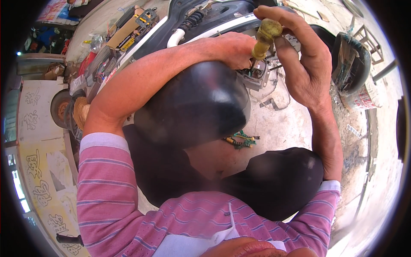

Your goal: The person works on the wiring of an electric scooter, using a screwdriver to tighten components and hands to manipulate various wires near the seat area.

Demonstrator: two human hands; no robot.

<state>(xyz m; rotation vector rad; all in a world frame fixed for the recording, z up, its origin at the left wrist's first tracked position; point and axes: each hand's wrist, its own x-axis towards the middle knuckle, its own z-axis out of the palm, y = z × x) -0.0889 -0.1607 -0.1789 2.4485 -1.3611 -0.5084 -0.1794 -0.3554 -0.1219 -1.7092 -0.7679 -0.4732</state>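
Observation:
My right hand (302, 64) grips the yellow handle (267, 36) of a screwdriver-like tool between thumb and fingers, its shaft pointing down into a metal assembly (257, 77) with brackets and small parts. My left hand (237, 51) is curled at the tool's lower end; what its fingertips hold is hidden. My left forearm reaches over a large rounded black part (192, 103), perhaps a seat. Behind my hands are a scooter's body (156, 25), a black spring shock (192, 21) and a white tube.
Green-and-yellow hand tools (239, 141) lie on the concrete floor beneath. A black seat (355, 64) on a bucket (359, 98) stands right, near a stool frame (371, 40). Cardboard and assorted tools (126, 30) lie upper left; a wheel (60, 109) and lettered board (40, 128) stand left.

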